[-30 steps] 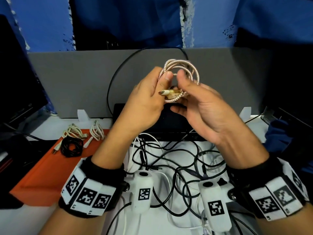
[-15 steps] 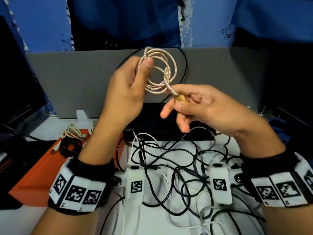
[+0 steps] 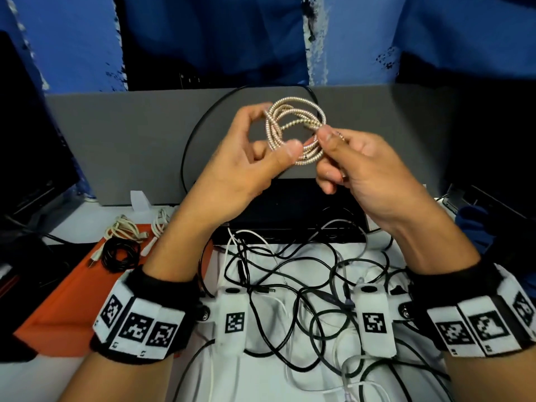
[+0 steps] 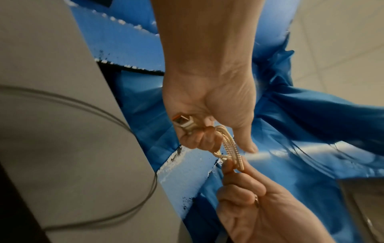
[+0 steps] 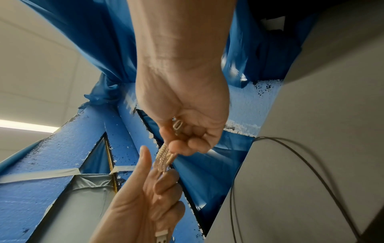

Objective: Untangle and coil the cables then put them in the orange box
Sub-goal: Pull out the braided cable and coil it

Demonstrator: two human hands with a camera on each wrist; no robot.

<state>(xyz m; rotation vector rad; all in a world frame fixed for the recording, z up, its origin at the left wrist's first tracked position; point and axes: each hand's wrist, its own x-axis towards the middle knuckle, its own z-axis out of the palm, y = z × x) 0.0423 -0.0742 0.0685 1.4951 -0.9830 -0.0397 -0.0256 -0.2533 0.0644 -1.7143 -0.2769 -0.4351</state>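
Note:
A rose-gold braided cable (image 3: 295, 123) is wound into a small coil and held up in front of the grey panel. My left hand (image 3: 277, 132) grips its left side between thumb and fingers. My right hand (image 3: 323, 152) pinches the lower right of the coil. In the left wrist view my left hand (image 4: 224, 143) also holds the cable's USB plug (image 4: 182, 120) against the palm. The right wrist view shows my right hand (image 5: 180, 148) curled round the small connector (image 5: 177, 125). The orange box (image 3: 66, 300) lies low on the left. A tangle of black and white cables (image 3: 290, 285) covers the white table below my hands.
In the orange box lie a black coil (image 3: 119, 253) and two white coils (image 3: 124, 227). A black device (image 3: 295, 216) stands behind the tangle, against the grey panel (image 3: 130, 140). A black cord (image 3: 188, 152) loops over that panel. Dark equipment sits far left and right.
Half a second ago my right hand had pulled the cable's end out to the right of the raised coil. Now that hand is back pinching the coil, which sits lower and further right.

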